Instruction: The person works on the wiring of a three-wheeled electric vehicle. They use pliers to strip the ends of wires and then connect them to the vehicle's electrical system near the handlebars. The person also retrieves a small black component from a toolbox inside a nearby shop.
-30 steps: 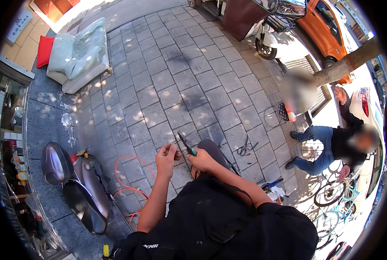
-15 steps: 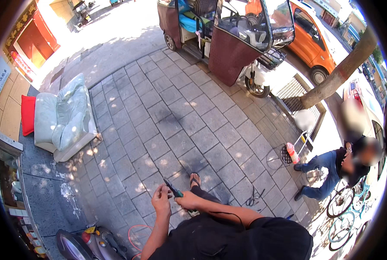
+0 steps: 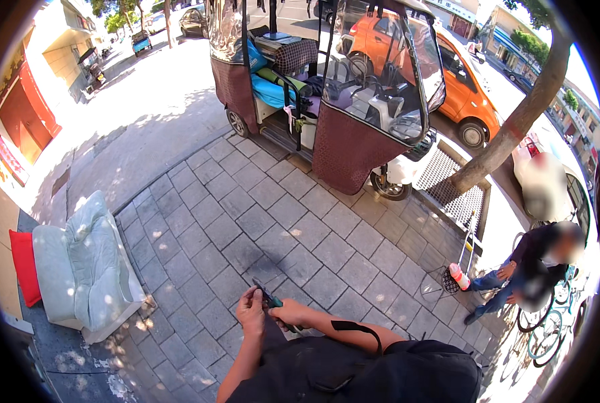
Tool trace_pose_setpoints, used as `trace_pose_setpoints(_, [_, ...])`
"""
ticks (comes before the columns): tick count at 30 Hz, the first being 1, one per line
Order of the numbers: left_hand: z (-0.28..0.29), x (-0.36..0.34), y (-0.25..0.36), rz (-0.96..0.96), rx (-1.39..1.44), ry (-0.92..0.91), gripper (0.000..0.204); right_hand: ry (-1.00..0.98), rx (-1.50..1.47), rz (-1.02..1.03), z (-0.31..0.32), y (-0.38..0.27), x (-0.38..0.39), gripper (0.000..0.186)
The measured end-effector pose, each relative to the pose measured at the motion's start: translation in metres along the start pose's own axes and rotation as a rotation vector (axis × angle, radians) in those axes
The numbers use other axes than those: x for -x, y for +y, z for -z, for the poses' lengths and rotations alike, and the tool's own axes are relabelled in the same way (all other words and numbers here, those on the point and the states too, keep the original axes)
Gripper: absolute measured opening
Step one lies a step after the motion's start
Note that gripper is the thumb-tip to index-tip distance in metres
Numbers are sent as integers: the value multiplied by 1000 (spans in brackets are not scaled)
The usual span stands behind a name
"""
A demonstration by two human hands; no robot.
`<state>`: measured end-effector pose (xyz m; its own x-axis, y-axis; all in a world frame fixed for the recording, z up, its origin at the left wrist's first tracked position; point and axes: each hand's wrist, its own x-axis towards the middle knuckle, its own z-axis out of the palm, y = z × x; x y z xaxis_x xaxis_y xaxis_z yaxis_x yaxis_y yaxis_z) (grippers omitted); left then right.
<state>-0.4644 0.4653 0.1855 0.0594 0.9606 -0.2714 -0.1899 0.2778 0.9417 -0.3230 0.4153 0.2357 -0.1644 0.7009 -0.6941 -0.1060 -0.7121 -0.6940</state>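
One green-gripped hand tool (image 3: 274, 303), its head dark and slim, is in front of the wearer's body, above the grey paving (image 3: 320, 248), tilted so that its tip points up and left. Of the wearer's two bare hands, the right hand (image 3: 290, 313) is closed around its grip, and the left hand (image 3: 250, 310) is just beside its tip. The left forearm rises steeply from the lower edge; the right forearm reaches leftward from the lower right, with one black strap (image 3: 354, 328) lying across it. The left hand's fingertips are drawn together in a narrow pinch; I cannot tell whether they grip something small or touch the tool.

To the left are one pale padded armchair (image 3: 88, 262) and one red cushion (image 3: 24, 267) against its far side. Ahead are one maroon-panelled three-wheeler (image 3: 350, 144), one orange car (image 3: 458, 87) behind it, and one leaning tree trunk (image 3: 515, 127). To the right, one person in jeans (image 3: 532, 262) is near one pink-and-white bottle (image 3: 458, 276); several bicycle wheels (image 3: 545, 342) overlap too closely to count.
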Motion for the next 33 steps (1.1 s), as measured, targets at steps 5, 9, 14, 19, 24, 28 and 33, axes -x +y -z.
trace_pose_setpoints(5, [-29, -150, 55, -3, -163, -201, 22, 22, -128, -6, 30, -100, -85, 22])
trace_pose_setpoints(9, [-87, -261, 90, -250, -79, -350, 18, 187, -84, 91, 71, -159, -142, 29])
trace_pose_setpoints(14, [-151, -402, 139, -316, -88, -362, 23, 218, -277, 23, 124, -222, -200, 31])
trace_pose_setpoints(19, [-184, -547, 186, -345, -69, -183, 31, 248, -359, 20, 211, -288, -286, 32])
trace_pose_setpoints(24, [-206, -624, 235, -111, 46, -211, 32, 245, -391, 89, 276, -381, -334, 26])
trace_pose_setpoints(28, [-279, -678, 229, 132, 23, -267, 30, 364, -256, 287, 335, -435, -379, 25])
trace_pose_setpoints(33, [-393, -751, 184, 278, 170, -553, 29, 499, -263, 447, 392, -485, -432, 21])
